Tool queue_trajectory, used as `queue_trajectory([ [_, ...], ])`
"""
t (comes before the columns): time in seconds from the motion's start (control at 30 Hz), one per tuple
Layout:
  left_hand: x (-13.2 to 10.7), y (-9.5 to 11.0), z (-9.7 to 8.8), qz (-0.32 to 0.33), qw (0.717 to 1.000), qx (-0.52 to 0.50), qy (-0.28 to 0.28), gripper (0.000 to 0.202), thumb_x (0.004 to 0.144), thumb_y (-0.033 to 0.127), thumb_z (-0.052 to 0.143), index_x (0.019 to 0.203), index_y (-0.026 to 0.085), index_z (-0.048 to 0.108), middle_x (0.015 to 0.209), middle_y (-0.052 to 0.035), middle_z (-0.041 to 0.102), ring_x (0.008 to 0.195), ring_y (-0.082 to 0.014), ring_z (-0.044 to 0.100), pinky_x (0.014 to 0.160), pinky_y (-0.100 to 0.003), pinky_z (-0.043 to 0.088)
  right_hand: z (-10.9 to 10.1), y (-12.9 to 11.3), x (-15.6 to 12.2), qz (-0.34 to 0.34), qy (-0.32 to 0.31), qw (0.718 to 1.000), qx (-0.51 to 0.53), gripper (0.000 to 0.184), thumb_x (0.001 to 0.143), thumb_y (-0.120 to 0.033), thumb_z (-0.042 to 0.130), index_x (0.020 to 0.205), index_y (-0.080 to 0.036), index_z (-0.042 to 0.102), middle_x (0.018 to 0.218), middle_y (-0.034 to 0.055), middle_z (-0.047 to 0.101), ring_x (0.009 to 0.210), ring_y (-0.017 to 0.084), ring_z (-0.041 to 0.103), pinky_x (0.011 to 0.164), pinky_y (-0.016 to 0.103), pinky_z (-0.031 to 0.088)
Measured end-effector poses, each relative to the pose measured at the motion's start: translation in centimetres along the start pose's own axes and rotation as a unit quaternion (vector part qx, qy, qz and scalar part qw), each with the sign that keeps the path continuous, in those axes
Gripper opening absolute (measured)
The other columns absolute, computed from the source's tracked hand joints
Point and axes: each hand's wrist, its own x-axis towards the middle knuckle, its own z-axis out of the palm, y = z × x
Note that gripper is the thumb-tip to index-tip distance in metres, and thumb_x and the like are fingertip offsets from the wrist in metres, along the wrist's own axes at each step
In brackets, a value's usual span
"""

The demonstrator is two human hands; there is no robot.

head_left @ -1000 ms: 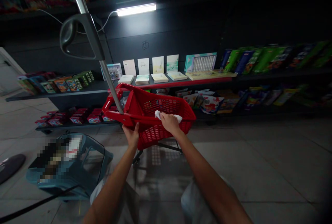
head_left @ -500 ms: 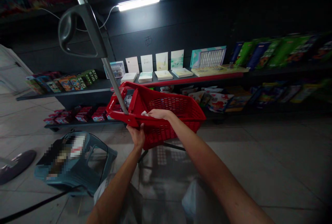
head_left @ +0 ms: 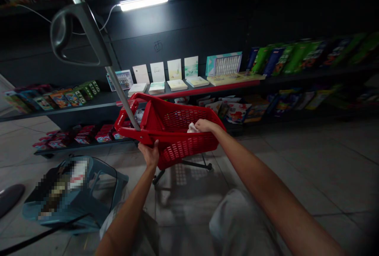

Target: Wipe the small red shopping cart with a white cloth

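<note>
In the middle of the head view stands a red plastic shopping cart (head_left: pixel 166 138) with perforated walls and dark legs on casters. My left hand (head_left: pixel 150 154) is closed on its near side at the handle end, fingers under the body and thumb up against the wall. Farther along the near rim, my right hand (head_left: pixel 205 125) is closed on a crumpled white cloth (head_left: pixel 192 128), which lies against the rim. Part of the cloth is hidden behind the fingers and inside the basket. A metal pole (head_left: pixel 122 95) with a grey loop handle (head_left: pixel 97 42) rises at the cart's handle end.
Behind the cart runs a dark shelf (head_left: pixel 103 98) with upright cards, boxed pen sets (head_left: pixel 225 65) and green bags (head_left: pixel 297 56). Bagged goods and red boxes (head_left: pixel 85 134) fill the lower level. A blue-grey plastic stool (head_left: pixel 102 169) stands at left, its top blurred out. A tube light (head_left: pixel 144 2) glows above.
My right hand has slid with the white cloth along the near rim, away from the handle toward the far right end. My left hand keeps its hold. The view has shifted slightly right.
</note>
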Motion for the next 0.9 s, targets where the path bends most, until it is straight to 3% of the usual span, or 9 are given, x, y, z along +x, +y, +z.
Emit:
queue_trajectory([
  [0.07, 0.5, 0.0, -0.3, 0.005, 1.000, 0.007, -0.007, 0.063, 0.075, 0.049, 0.082, 0.120, 0.015, 0.054, 0.117, -0.0153, 0.056, 0.129, -0.0375, 0.050, 0.117, -0.058, 0.040, 0.4, 1.0, -1.1, -0.004, 0.060, 0.998, 0.026, 0.033, 0.098, -0.028, 0.048, 0.103, -0.012, 0.076, 0.103, 0.0183, 0.078, 0.093, 0.025, 0.072, 0.083, 0.031, 0.049],
  [0.13, 0.8, -0.1, -0.5, 0.013, 1.000, 0.008, -0.021, 0.060, 0.073, 0.052, 0.083, 0.113, 0.016, 0.057, 0.111, -0.0136, 0.059, 0.124, -0.0368, 0.054, 0.113, -0.057, 0.044, 0.9, 2.2, -2.4, 0.006, 0.212, 0.974, 0.082, 0.043, 0.102, -0.029, 0.036, 0.117, -0.010, 0.071, 0.116, 0.0218, 0.075, 0.104, 0.026, 0.070, 0.090, 0.032, 0.049],
  [0.23, 1.1, -0.1, -0.5, 0.014, 1.000, 0.004, -0.022, 0.059, 0.071, 0.053, 0.084, 0.109, 0.017, 0.059, 0.108, -0.0119, 0.063, 0.115, -0.0338, 0.061, 0.108, -0.053, 0.049, 1.3, 4.1, -3.9, 0.058, 0.436, 0.879, 0.183, 0.046, 0.100, -0.030, 0.031, 0.116, -0.009, 0.069, 0.116, 0.0237, 0.073, 0.109, 0.029, 0.068, 0.097, 0.037, 0.049],
  [0.37, 1.1, 0.0, -0.2, -0.015, 0.999, -0.013, -0.027, 0.066, 0.069, 0.056, 0.085, 0.115, 0.017, 0.058, 0.112, -0.0111, 0.067, 0.107, -0.0307, 0.068, 0.099, -0.045, 0.055, 0.9, 6.4, -4.2, 0.137, 0.587, 0.740, 0.299, 0.041, 0.096, -0.031, 0.035, 0.107, -0.011, 0.069, 0.113, 0.0199, 0.073, 0.111, 0.028, 0.069, 0.101, 0.039, 0.050],
  [0.47, 1.3, 0.1, -0.3, -0.011, 0.999, -0.013, -0.045, 0.069, 0.070, 0.057, 0.084, 0.121, 0.018, 0.058, 0.116, -0.0120, 0.070, 0.111, -0.0309, 0.070, 0.100, -0.044, 0.055, 1.0, 7.3, -4.0, 0.164, 0.637, 0.672, 0.341, 0.041, 0.093, -0.025, 0.034, 0.116, -0.011, 0.065, 0.123, 0.0191, 0.071, 0.120, 0.026, 0.068, 0.105, 0.036, 0.051],
  [0.57, 1.7, 0.4, -0.6, 0.002, 0.998, 0.005, -0.059, 0.070, 0.072, 0.058, 0.083, 0.125, 0.020, 0.058, 0.121, -0.0128, 0.072, 0.117, -0.0316, 0.069, 0.103, -0.043, 0.053, 1.5, 7.4, -4.3, 0.202, 0.653, 0.638, 0.354, 0.043, 0.094, -0.021, 0.029, 0.122, -0.012, 0.060, 0.129, 0.0189, 0.068, 0.123, 0.024, 0.068, 0.106, 0.035, 0.052],
  [0.7, 2.1, 1.1, -1.0, -0.028, 0.995, 0.059, -0.070, 0.071, 0.074, 0.063, 0.080, 0.124, 0.020, 0.056, 0.122, -0.0162, 0.072, 0.121, -0.0345, 0.068, 0.102, -0.045, 0.054, 2.3, 6.7, -5.3, 0.272, 0.650, 0.623, 0.339, 0.039, 0.099, -0.025, 0.025, 0.124, -0.015, 0.054, 0.132, 0.0210, 0.063, 0.130, 0.027, 0.063, 0.112, 0.042, 0.048],
  [0.83, 2.1, 1.7, -1.2, -0.083, 0.985, 0.126, -0.080, 0.082, 0.073, 0.074, 0.075, 0.127, 0.018, 0.049, 0.117, -0.0209, 0.073, 0.118, -0.0398, 0.069, 0.096, -0.049, 0.056, 2.2, 7.1, -6.5, 0.293, 0.638, 0.634, 0.323, 0.042, 0.102, -0.026, 0.018, 0.136, -0.018, 0.043, 0.140, 0.0230, 0.053, 0.136, 0.028, 0.056, 0.117, 0.049, 0.041],
  [0.9, 2.1, 1.9, -1.3, -0.086, 0.982, 0.143, -0.090, 0.085, 0.073, 0.078, 0.073, 0.128, 0.019, 0.047, 0.118, -0.0225, 0.072, 0.118, -0.0414, 0.069, 0.094, -0.051, 0.056, 1.8, 7.6, -6.9, 0.307, 0.655, 0.620, 0.303, 0.044, 0.102, -0.024, 0.015, 0.137, -0.019, 0.042, 0.141, 0.0226, 0.050, 0.134, 0.028, 0.056, 0.118, 0.050, 0.040],
])
